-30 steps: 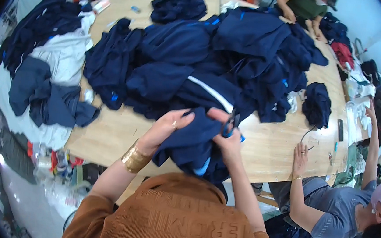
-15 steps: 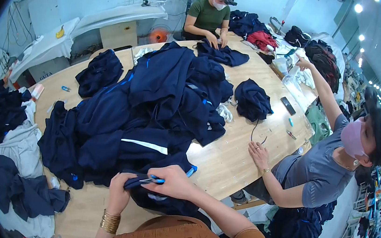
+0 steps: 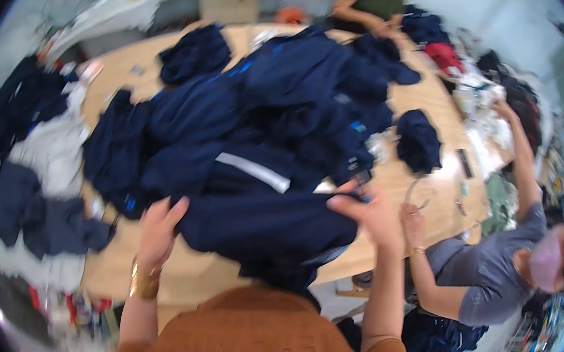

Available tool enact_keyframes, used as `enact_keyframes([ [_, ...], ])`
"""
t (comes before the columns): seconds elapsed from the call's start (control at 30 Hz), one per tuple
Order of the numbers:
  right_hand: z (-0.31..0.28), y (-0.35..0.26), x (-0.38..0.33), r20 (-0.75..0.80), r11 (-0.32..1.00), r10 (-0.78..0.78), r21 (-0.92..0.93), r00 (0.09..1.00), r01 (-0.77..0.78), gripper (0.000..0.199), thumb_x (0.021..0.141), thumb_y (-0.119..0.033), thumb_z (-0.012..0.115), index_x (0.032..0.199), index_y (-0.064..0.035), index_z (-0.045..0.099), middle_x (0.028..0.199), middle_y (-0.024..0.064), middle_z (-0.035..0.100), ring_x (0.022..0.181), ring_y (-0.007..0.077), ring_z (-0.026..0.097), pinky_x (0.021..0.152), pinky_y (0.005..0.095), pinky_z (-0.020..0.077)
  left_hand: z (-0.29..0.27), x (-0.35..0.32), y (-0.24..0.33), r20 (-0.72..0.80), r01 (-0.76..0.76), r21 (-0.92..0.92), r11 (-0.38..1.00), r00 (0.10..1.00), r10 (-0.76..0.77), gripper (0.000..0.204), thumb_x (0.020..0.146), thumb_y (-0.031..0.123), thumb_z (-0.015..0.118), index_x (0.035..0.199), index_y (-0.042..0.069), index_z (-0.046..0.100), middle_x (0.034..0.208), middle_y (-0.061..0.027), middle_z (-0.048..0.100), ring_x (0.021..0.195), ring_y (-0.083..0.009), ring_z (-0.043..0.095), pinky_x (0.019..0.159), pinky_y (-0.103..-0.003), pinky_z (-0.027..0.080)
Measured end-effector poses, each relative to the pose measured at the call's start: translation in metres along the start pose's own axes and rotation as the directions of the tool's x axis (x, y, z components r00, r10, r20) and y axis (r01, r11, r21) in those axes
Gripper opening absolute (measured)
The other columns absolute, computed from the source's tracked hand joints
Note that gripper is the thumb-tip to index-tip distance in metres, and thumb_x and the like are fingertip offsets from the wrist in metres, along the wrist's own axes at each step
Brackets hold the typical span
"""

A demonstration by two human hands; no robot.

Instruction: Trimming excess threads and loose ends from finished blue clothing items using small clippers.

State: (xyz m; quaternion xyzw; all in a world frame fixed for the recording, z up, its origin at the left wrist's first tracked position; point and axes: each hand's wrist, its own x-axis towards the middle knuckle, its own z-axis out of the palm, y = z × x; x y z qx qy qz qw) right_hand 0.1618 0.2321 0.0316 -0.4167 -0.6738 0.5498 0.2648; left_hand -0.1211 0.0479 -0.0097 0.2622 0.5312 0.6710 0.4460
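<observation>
A navy blue garment (image 3: 263, 222) is stretched out between my two hands above the near edge of the table. My left hand (image 3: 162, 230), with gold bangles at the wrist, pinches its left end between thumb and fingers. At the other end my right hand (image 3: 376, 218) grips the cloth, thumb on top. A small blue spot shows by the right fingers; motion blur hides whether it is the snips. Just beyond lies a big heap of navy garments (image 3: 263, 97), one with a white stripe (image 3: 252, 172).
A co-worker in grey (image 3: 486, 276) stands at the right, one hand on the table (image 3: 426, 192), the other arm stretched toward the back. Another co-worker in green (image 3: 371, 5) is at the far end. White and dark cloth (image 3: 55, 150) hangs along the left edge.
My hands have moved apart, spreading the garment wide between them. The blue-handled snips, plain in my right hand before, cannot be made out clearly. The whole view has shifted and blurred.
</observation>
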Motion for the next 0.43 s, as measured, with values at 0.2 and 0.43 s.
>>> enact_keyframes([
  [0.2,-0.007,0.018,0.004,-0.010,0.965,0.189,0.186,0.982,-0.184,0.020,0.069,-0.016,0.074,0.080,-0.0060,0.061,0.066,-0.0064,0.051,0.056,0.0014,0.047,0.047,0.0147,0.0325,0.001,0.004,-0.001,0.012,0.090,-0.034,0.995,0.996,-0.090,0.022,0.091,0.021,0.051,0.087,0.001,0.060,0.076,0.0036,0.058,0.066,-0.0012,0.052,0.058,-0.017,0.042],
  [0.43,-0.001,0.028,-0.001,0.074,0.939,0.237,0.237,0.969,-0.247,0.022,0.080,-0.010,0.062,0.098,0.0021,0.058,0.084,0.0064,0.063,0.072,0.0118,0.061,0.065,0.0197,0.0491,-0.002,-0.007,0.002,0.046,0.111,-0.047,0.993,0.993,-0.109,0.024,0.092,0.023,0.051,0.086,0.002,0.060,0.073,0.0059,0.058,0.062,0.0003,0.049,0.055,-0.015,0.040],
])
